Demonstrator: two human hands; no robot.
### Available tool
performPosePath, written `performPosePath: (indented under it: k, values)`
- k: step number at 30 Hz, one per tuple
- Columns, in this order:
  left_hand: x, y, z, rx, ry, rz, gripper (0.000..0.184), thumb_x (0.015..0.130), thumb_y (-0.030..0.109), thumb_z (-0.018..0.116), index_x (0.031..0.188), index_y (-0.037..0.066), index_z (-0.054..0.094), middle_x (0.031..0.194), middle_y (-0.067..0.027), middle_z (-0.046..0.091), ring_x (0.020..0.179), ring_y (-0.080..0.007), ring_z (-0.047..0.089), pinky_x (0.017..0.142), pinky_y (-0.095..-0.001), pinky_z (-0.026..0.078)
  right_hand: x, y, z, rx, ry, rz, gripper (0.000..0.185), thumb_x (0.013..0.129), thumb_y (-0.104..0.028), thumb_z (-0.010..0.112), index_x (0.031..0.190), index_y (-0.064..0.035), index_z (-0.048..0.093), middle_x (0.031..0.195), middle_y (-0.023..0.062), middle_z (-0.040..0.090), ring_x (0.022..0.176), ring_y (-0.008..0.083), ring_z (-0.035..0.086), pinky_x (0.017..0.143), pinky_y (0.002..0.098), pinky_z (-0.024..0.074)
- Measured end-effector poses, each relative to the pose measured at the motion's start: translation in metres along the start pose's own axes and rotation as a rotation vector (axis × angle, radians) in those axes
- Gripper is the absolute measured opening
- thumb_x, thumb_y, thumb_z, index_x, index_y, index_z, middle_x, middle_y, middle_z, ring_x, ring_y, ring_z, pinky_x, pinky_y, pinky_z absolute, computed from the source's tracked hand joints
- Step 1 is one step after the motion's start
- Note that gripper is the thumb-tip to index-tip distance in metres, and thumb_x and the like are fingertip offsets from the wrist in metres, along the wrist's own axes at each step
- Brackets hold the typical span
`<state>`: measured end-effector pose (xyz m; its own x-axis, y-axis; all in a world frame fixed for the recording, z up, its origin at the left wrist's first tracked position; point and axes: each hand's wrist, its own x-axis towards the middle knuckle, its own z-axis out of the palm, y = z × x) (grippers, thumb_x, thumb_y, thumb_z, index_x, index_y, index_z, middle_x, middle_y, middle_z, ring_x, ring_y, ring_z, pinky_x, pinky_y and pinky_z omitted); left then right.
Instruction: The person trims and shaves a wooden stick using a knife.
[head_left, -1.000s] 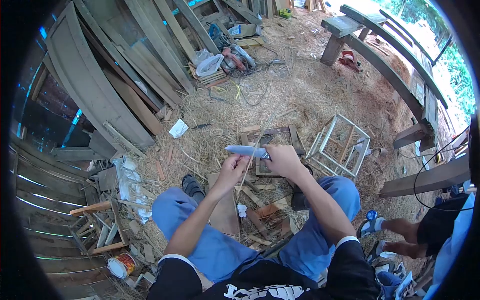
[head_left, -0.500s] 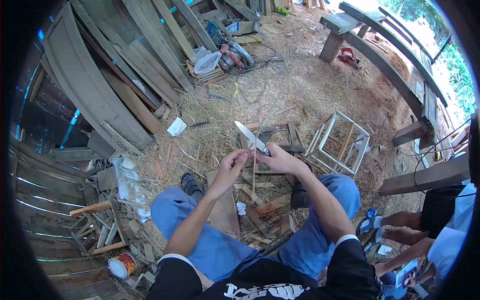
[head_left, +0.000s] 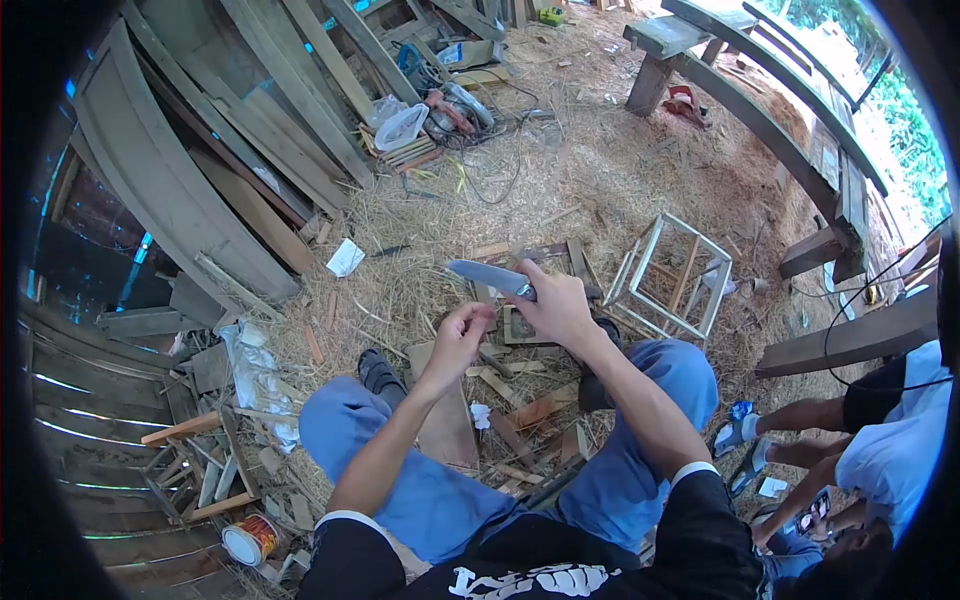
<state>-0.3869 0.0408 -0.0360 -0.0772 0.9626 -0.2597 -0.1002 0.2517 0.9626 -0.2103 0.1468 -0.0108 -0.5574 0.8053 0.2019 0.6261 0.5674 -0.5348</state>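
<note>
My right hand (head_left: 556,305) grips a knife (head_left: 488,276) by its dark handle. The broad metal blade points left, above the tips of my left hand. Slightly lower and to the left, my left hand (head_left: 459,340) is closed, thumb against the curled fingers. What lies in that pinch, if anything, is too small or hidden to make out. The two hands are apart, with the blade not touching the left fingers. Below them, between my knees, lie a wooden board (head_left: 444,420) and loose wood offcuts (head_left: 546,408).
A pale open frame (head_left: 660,318) stands right of my hands. Planks (head_left: 180,180) lean at the left, near a power tool (head_left: 452,115). A paint can (head_left: 248,540) and small stool (head_left: 205,462) sit lower left. Another person (head_left: 895,450) is at the right.
The knife has swung to point more to the left and risen off the thin strip. My hands have moved apart. The long strip seen before no longer shows clearly.
</note>
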Motion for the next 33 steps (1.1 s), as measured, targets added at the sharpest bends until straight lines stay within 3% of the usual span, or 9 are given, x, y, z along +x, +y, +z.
performPosePath:
  k: [5, 8, 11, 13, 17, 20, 22, 26, 33]
  values:
    - [-0.003, 0.002, 0.011, 0.038, -0.004, -0.003, 0.026, 0.105, 0.029, 0.051, 0.111, 0.006, 0.062, 0.069, 0.0064, 0.05, 0.05, -0.0013, 0.038, 0.043, -0.0205, 0.028, -0.001, -0.007, -0.006, 0.036, 0.09, 0.004, 0.03, 0.082, -0.024, 0.07, 0.104, -0.0087, 0.057, 0.065, 0.0145, 0.065, 0.064, 0.0376, 0.066, 0.059, 0.0488, 0.0495]
    - [0.003, -0.005, 0.009, 0.097, -0.005, 0.049, 0.025, 0.105, 0.029, 0.051, 0.11, 0.006, 0.062, 0.067, 0.0064, 0.047, 0.05, -0.0015, 0.037, 0.043, -0.0209, 0.028, 0.0, -0.004, -0.004, 0.002, 0.072, -0.004, 0.027, 0.081, -0.022, 0.072, 0.102, -0.0067, 0.063, 0.066, 0.0169, 0.064, 0.065, 0.0364, 0.066, 0.056, 0.0459, 0.0484]
    - [-0.002, -0.001, 0.012, 0.066, -0.015, -0.008, 0.025, 0.105, 0.028, 0.051, 0.109, 0.006, 0.062, 0.065, 0.0067, 0.044, 0.052, -0.0012, 0.036, 0.043, -0.0212, 0.029, 0.001, 0.005, 0.011, 0.208, 0.173, -0.004, 0.02, 0.086, -0.022, 0.069, 0.089, -0.004, 0.063, 0.061, 0.0161, 0.059, 0.056, 0.0319, 0.062, 0.053, 0.0433, 0.0443]
    - [-0.001, -0.003, 0.01, 0.054, -0.029, -0.009, 0.028, 0.105, 0.03, 0.052, 0.109, 0.005, 0.062, 0.066, 0.0057, 0.047, 0.054, -0.0011, 0.041, 0.043, -0.0217, 0.03, 0.003, 0.004, 0.007, 0.372, 0.085, 0.118, 0.021, 0.087, -0.023, 0.068, 0.085, -0.0024, 0.063, 0.059, 0.0138, 0.059, 0.056, 0.0293, 0.062, 0.055, 0.0426, 0.045]
    - [0.001, -0.001, 0.008, 0.096, 0.002, 0.011, 0.028, 0.104, 0.029, 0.053, 0.108, 0.003, 0.063, 0.074, 0.0014, 0.058, 0.064, -0.0036, 0.05, 0.054, -0.0227, 0.04, 0.008, 0.013, 0.016, 0.698, 0.051, 0.211, 0.032, 0.094, -0.026, 0.064, 0.078, 0.0007, 0.06, 0.057, 0.0054, 0.051, 0.053, 0.0154, 0.05, 0.053, 0.0371, 0.0394]
    - [0.007, -0.013, 0.008, 0.105, 0.064, 0.104, 0.027, 0.103, 0.026, 0.055, 0.106, 0.001, 0.064, 0.083, -0.0028, 0.065, 0.075, -0.0067, 0.058, 0.068, -0.0246, 0.047, 0.006, 0.012, 0.02, 0.748, 0.012, 0.286, 0.037, 0.097, -0.031, 0.062, 0.078, 0.0012, 0.058, 0.058, 0.0013, 0.045, 0.057, 0.0104, 0.041, 0.052, 0.0347, 0.0361]
    - [0.009, -0.021, 0.009, 0.109, 0.119, 0.145, 0.025, 0.103, 0.024, 0.056, 0.104, 0.0, 0.064, 0.089, -0.0052, 0.069, 0.082, -0.0084, 0.061, 0.077, -0.0262, 0.049, 0.007, 0.008, 0.021, 0.75, 0.023, 0.307, 0.036, 0.096, -0.029, 0.062, 0.077, 0.0003, 0.058, 0.058, 0.0006, 0.048, 0.055, 0.01, 0.043, 0.051, 0.0336, 0.0362]
    - [0.008, -0.019, 0.012, 0.253, 0.188, 0.196, 0.024, 0.102, 0.022, 0.058, 0.102, -0.001, 0.065, 0.088, -0.0051, 0.069, 0.082, -0.0085, 0.063, 0.075, -0.0258, 0.05, 0.006, 0.0, 0.01, 1.047, -0.102, 0.546, 0.031, 0.095, -0.027, 0.063, 0.075, -0.0029, 0.06, 0.059, -0.0017, 0.051, 0.052, 0.0084, 0.046, 0.045, 0.0301, 0.0348]
    - [0.009, -0.015, 0.013, 0.356, 0.194, 0.253, 0.024, 0.101, 0.021, 0.059, 0.101, -0.001, 0.066, 0.081, -0.0048, 0.069, 0.073, -0.0081, 0.06, 0.067, -0.0254, 0.048, 0.01, -0.001, -0.013, 0.944, -0.212, 0.552, 0.024, 0.093, -0.024, 0.063, 0.08, -0.0041, 0.061, 0.061, -0.0024, 0.052, 0.049, 0.0063, 0.046, 0.043, 0.0252, 0.0341]
